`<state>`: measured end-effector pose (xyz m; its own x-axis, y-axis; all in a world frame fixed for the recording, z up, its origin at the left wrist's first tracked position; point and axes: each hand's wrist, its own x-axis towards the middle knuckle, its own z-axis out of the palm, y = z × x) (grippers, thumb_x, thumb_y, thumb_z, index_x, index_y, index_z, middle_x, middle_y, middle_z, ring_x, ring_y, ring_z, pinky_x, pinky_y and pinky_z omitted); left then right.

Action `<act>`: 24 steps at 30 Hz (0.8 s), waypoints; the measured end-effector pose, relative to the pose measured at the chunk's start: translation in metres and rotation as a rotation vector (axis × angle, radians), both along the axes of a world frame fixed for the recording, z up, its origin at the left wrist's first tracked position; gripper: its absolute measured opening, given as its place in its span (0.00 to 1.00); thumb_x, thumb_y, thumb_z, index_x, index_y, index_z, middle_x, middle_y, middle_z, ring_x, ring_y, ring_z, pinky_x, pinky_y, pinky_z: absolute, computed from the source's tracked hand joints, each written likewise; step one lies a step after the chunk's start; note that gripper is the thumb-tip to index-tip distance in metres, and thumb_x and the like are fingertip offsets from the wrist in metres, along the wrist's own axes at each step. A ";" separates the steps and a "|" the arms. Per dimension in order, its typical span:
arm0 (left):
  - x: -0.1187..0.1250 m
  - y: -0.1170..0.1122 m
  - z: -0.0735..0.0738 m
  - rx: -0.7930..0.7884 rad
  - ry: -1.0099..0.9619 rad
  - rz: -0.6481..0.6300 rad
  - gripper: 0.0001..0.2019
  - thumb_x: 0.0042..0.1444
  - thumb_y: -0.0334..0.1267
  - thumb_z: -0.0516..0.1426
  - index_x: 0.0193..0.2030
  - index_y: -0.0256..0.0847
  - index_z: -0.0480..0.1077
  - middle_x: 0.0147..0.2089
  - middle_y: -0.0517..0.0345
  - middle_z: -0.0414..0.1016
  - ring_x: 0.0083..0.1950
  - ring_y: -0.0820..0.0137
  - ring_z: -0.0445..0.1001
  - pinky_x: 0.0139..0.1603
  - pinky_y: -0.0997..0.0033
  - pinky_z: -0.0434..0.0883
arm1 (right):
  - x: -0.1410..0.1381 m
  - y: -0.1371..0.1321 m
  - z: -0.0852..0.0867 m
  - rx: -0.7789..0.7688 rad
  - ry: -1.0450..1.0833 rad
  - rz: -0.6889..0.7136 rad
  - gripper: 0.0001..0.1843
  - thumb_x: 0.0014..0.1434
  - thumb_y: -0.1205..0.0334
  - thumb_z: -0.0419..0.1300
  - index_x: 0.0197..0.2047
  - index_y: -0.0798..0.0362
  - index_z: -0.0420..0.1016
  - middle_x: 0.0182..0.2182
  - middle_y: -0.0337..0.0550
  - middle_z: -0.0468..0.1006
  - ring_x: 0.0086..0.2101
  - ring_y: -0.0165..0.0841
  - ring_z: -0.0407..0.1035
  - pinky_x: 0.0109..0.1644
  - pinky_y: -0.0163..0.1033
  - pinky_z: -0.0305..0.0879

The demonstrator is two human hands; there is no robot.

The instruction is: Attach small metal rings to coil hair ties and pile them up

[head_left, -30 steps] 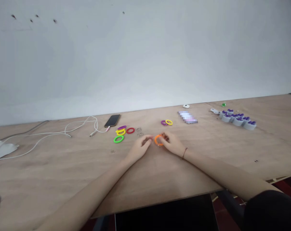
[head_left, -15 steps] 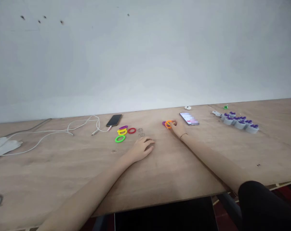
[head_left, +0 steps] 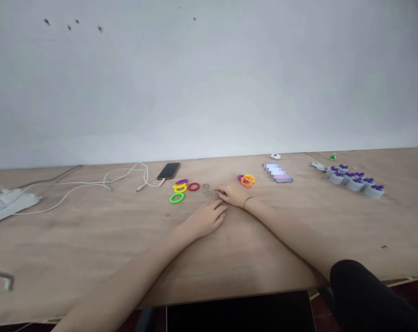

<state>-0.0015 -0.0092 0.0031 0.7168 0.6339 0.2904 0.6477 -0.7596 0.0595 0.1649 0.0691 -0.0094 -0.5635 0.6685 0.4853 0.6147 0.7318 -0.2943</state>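
My left hand lies flat on the wooden table, fingers stretched out, holding nothing. My right hand rests just beyond it, fingertips at a small cluster of metal rings; whether it pinches one is too small to see. An orange coil band lies on a yellow and a purple one to the right of that hand. To the left of the metal rings sit a red band, yellow and purple bands and a green band.
A dark phone with a white cable lies at the back. A second phone and several purple-topped grey cups stand to the right. A white power strip is at far left. The near table edge runs below my arms.
My right hand carried the orange band to the pile at the right, left it there, and came back left to the metal rings. My left hand flattened on the table.
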 end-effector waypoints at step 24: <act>0.001 0.013 0.001 -0.504 -0.674 0.210 0.22 0.59 0.49 0.48 0.56 0.39 0.64 0.52 0.51 0.72 0.52 0.63 0.70 0.53 0.63 0.66 | 0.013 -0.068 -0.003 0.050 0.416 0.053 0.07 0.60 0.66 0.49 0.38 0.53 0.68 0.31 0.42 0.72 0.31 0.30 0.65 0.36 0.36 0.63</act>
